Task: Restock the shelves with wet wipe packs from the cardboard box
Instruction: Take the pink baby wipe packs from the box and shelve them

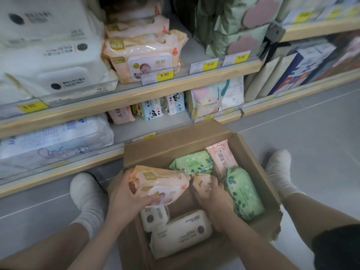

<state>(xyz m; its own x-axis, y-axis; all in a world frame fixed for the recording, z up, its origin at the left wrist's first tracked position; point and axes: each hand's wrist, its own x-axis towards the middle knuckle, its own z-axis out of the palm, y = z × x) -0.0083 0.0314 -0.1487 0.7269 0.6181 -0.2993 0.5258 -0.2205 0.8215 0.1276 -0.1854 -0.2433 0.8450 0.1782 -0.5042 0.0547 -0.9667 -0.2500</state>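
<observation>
An open cardboard box (pixel 259 168) sits on the floor between my feet. My left hand (pixel 124 197) grips an orange wet wipe pack (pixel 161 184) over the box's left side. My right hand (pixel 210 191) reaches into the box and holds a second orange pack (pixel 200 181), mostly hidden under the fingers. Inside lie two green packs (pixel 243 193) (pixel 191 162), a slim pink pack (pixel 221 156) and two white packs (pixel 181 232) (pixel 153 215). Matching orange packs (pixel 144 53) are stacked on the upper shelf above a 9.90 tag.
Wooden-edged shelves (pixel 136 94) run along the left and back. White packs (pixel 52 61) fill the upper left, green packs (pixel 233 26) the upper right. Small panda packs (pixel 155 112) stand on the lower shelf. My socked feet (pixel 87 195) (pixel 278 168) flank the box on grey tile.
</observation>
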